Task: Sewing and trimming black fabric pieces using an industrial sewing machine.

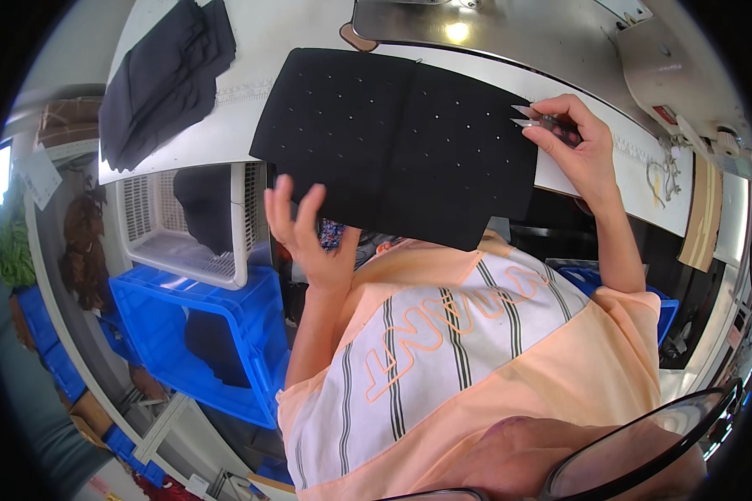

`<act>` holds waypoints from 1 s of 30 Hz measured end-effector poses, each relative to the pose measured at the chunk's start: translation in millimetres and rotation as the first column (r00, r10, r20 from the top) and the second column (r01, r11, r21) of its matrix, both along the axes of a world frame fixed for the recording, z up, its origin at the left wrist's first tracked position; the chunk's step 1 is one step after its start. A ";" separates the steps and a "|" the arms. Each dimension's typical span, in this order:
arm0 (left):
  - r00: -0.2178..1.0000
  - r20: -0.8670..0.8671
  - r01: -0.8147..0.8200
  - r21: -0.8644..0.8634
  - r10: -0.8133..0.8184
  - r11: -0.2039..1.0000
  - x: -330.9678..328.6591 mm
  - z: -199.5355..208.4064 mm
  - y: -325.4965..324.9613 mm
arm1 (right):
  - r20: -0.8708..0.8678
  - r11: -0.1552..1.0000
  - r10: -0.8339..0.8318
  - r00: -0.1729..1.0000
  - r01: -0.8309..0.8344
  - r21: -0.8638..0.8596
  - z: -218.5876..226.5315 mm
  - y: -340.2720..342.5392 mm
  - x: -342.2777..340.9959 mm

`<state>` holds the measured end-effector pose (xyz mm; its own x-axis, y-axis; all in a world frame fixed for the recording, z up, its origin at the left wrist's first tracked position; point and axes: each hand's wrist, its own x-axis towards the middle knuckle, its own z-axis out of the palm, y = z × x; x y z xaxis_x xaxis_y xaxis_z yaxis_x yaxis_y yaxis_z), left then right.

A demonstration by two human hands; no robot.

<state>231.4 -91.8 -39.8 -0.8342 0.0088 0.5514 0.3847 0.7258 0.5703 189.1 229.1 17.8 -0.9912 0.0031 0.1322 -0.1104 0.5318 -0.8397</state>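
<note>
White tabletop [263, 42] underlies the black panel [397, 150] at my twelve o'clock, probably light, soft, best held by its edges; my left hand [313, 238] spreads at its eight, my right hand [581, 142] pinching snips [551, 123] at its three.

Head view: your fisheye, worn high, looking down
Table [267, 25]: ahead of you, farther off
Eyeglasses [647, 442]: yours, very near
</note>
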 end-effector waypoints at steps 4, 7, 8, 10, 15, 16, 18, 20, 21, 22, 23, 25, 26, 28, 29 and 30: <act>0.888 0.370 -0.259 0.893 -0.273 0.367 -0.6 0.3 -11.5 | 0.025 1.000 0.000 1.000 0.000 0.028 4.2 0.8 1.1; 0.697 0.078 -0.216 0.971 -0.713 -0.104 -14.4 -0.1 -24.3 | -0.007 0.995 0.017 1.000 -0.016 0.097 5.0 0.4 1.0; 0.688 0.162 -0.229 0.973 -0.707 0.000 -18.4 -0.1 -26.5 | -0.043 0.990 0.038 0.998 -0.031 0.139 4.4 -0.3 -0.1; 0.616 0.350 -0.325 0.929 -0.706 0.177 -21.0 1.2 -25.0 | -0.123 0.971 0.022 0.992 0.008 0.238 1.8 -2.8 -4.7; 0.370 0.776 -0.433 0.631 -0.512 0.644 0.2 11.3 -3.2 | -0.257 0.855 0.012 0.966 0.124 0.504 -4.5 -9.6 -19.3; 0.378 0.751 -0.383 0.659 -0.541 0.647 2.8 13.3 -1.2 | -0.292 0.843 -0.002 0.957 0.158 0.513 -4.7 -10.4 -20.7; 0.256 0.788 -0.461 0.609 -0.560 0.646 5.7 16.2 -0.6 | -0.275 0.836 -0.011 0.961 0.160 0.525 -3.5 -11.4 -20.9; 0.241 0.801 -0.447 0.592 -0.548 0.670 3.9 16.6 -4.3 | -0.279 0.816 -0.002 0.960 0.163 0.555 -3.4 -14.3 -19.9; 0.236 0.833 -0.466 0.548 -0.500 0.694 1.9 15.8 -6.8 | -0.276 0.810 -0.016 0.961 0.175 0.559 -3.5 -15.7 -19.4; 0.248 0.806 -0.439 0.588 -0.538 0.679 0.0 14.5 -8.5 | -0.291 0.819 -0.052 0.955 0.208 0.535 -3.9 -16.7 -19.9; 0.297 0.706 -0.483 0.692 -0.643 0.536 -2.1 13.1 -10.1 | -0.306 0.829 -0.087 0.948 0.239 0.506 -4.1 -17.3 -20.1; 0.356 0.589 -0.512 0.772 -0.725 0.376 -5.2 10.2 -10.7 | -0.397 0.873 -0.146 0.906 0.307 0.378 -4.7 -16.2 -22.6; 0.394 0.576 -0.458 0.799 -0.716 0.390 -6.9 8.5 -9.7 | -0.471 0.903 -0.211 0.856 0.356 0.241 -4.8 -14.2 -23.4; 0.425 0.558 -0.401 0.822 -0.713 0.404 -9.0 6.1 -6.5 | -0.388 0.896 -0.273 0.880 0.380 0.232 -4.6 -8.6 -22.7; 0.432 0.550 -0.415 0.825 -0.715 0.385 -10.3 5.2 -4.5 | -0.301 0.890 -0.325 0.897 0.397 0.222 -4.6 -6.1 -22.3; 0.444 0.560 -0.438 0.816 -0.699 0.376 -11.5 4.7 -2.8 | -0.303 0.889 -0.326 0.895 0.400 0.223 -4.8 -4.7 -22.2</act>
